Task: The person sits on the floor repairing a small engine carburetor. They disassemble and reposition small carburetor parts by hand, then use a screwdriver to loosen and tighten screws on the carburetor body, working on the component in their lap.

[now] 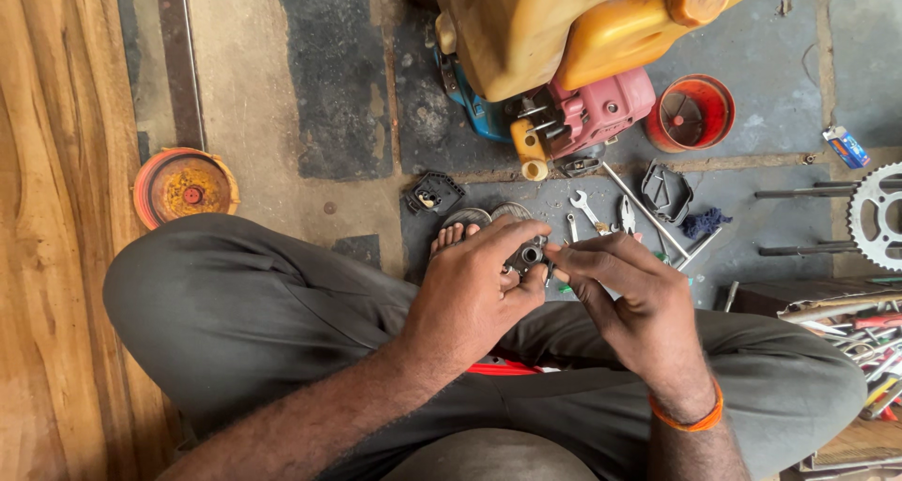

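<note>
I sit cross-legged on the floor, and both hands meet over my lap. My left hand point(474, 288) grips a small grey metal engine part point(529, 255) with a round bore, fingers curled over its top. My right hand point(631, 298) pinches the part's right side with thumb and fingertips; whether a small tool is between them is hidden. An orange band circles my right wrist point(688, 415). My bare toes point(453, 235) show just beyond the left hand.
A yellow-tanked small engine with a pink housing point(573, 86) lies ahead. An orange-red round cover point(692, 113) and another orange disc point(184, 184) flank it. Spanners and pliers point(601, 216), a long rod, a black cover point(433, 195), a sprocket point(878, 214) and a tool pile point(860, 335) lie around.
</note>
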